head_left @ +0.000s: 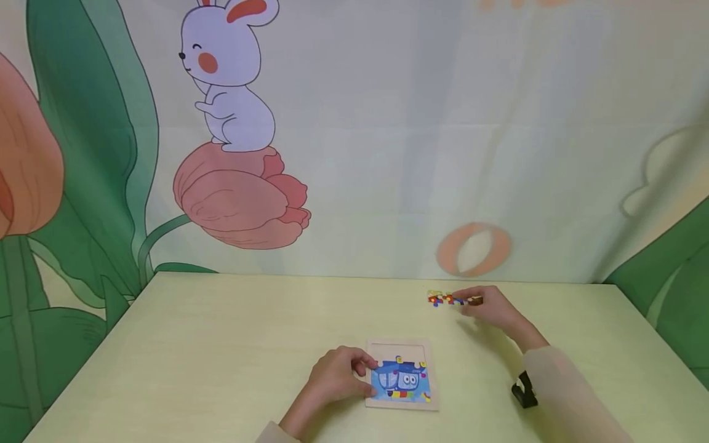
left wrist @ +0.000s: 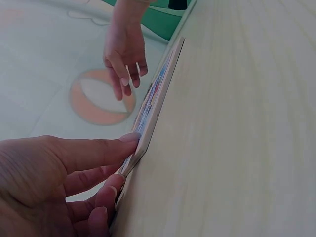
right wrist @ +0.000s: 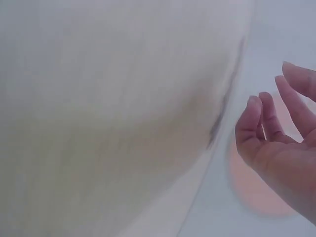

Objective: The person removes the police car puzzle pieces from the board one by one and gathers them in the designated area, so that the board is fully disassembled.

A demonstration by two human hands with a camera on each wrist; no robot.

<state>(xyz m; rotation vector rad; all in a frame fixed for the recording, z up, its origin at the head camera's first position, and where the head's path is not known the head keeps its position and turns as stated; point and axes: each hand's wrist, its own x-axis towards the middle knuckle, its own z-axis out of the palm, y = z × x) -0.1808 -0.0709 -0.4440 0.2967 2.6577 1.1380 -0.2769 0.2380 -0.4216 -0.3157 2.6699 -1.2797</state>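
Loose cluster of small multicoloured jigsaw pieces (head_left: 434, 299) sits on the far side of the table, right of centre, near the table's back edge. Long axis runs left-right, yellow and red at the left end, brown at the right. Key relation: right hand (head_left: 495, 306) is over the right end, so most of the cluster lies left of its fingers, roughly in line with the reach. Fingers are loosely bent and parted; right wrist view shows nothing between them and a gap down to the table. Right is clearly the nearer hand; left is well apart. Square pale-wood puzzle tray (head_left: 434, 381) lies flat, nearer and a bit left of the cluster. Blue cartoon picture (head_left: 396, 378) fills its near part; far strip is bare wood, so the unfilled side faces the cluster. Left hand (head_left: 339, 375) holds the tray's left edge, thumb nearer, fingertips farther along. Pale-yellow tabletop (head_left: 221, 357) underneath; printed fabric backdrop (head_left: 360, 154) behind, white rabbit (head_left: 238, 117) far left. I'd judge sideways alignment matters most: fingers are biased to the brown end.
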